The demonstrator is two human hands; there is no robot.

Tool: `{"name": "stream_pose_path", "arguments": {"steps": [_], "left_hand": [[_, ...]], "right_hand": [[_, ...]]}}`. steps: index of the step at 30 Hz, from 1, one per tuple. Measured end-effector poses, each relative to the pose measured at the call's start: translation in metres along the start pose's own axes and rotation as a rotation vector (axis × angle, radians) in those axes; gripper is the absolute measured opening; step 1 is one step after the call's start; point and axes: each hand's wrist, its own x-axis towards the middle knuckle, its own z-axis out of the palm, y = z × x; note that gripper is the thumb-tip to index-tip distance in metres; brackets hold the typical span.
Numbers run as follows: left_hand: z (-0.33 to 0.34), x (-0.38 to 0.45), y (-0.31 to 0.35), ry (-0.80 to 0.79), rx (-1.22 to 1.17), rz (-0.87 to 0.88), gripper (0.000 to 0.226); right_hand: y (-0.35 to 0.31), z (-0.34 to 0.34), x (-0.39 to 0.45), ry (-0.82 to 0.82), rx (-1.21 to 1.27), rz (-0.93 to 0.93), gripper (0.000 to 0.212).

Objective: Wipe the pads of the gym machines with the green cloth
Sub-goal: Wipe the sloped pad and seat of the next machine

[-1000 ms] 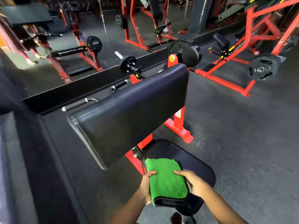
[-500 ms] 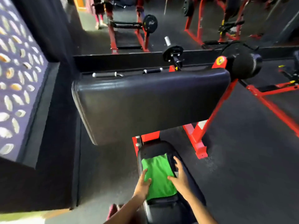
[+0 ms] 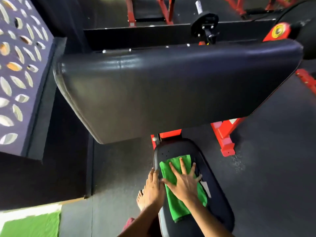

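Dark rubber gym floor (image 3: pixel 265 151) all round us, and a purple patterned wall panel (image 3: pixel 18 74) stood well off beyond our left hand. Straight ahead of both hands, the big black arm pad (image 3: pixel 171 89) sloped across on its red frame (image 3: pixel 225 134), a weight peg (image 3: pixel 205 24) showing behind it. Down low, we had the black seat pad (image 3: pixel 217 190) right under us, and there lay the green cloth (image 3: pixel 177 207), folded long and flat along it. Our right hand (image 3: pixel 183 183) was spread wide on top of that cloth, fingers (image 3: pixel 183 165) straight and fanned, palm pressing down (gripping nothing). Our left hand (image 3: pixel 153 187) sat just beside it, fingers straight, resting along the seat pad's left edge and touching the right hand's thumb. Below the left hand we saw a bare foot (image 3: pixel 141 200) on the floor, and farther out that way a patch of green turf (image 3: pixel 32 226).
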Motion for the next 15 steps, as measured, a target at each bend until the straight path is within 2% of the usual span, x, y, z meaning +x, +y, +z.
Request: {"name": "stream_pose_path", "arguments": {"steps": [3,8,12,15], "left_hand": [[0.0,0.017,0.004,0.023,-0.061,-0.015,0.063],[0.014,0.029,0.021,0.118,-0.226,-0.034,0.051],[0.025,0.027,0.028,0.202,-0.226,-0.044,0.057],[0.03,0.026,0.021,0.245,-0.183,-0.031,0.053]], "right_hand": [[0.0,0.01,0.005,0.057,-0.068,-0.007,0.065],[0.012,0.011,0.025,0.22,-0.059,-0.068,0.05],[0.001,0.011,0.048,0.303,-0.009,0.048,0.056],[0.009,0.018,0.033,0.35,-0.077,-0.16,0.057]]}}
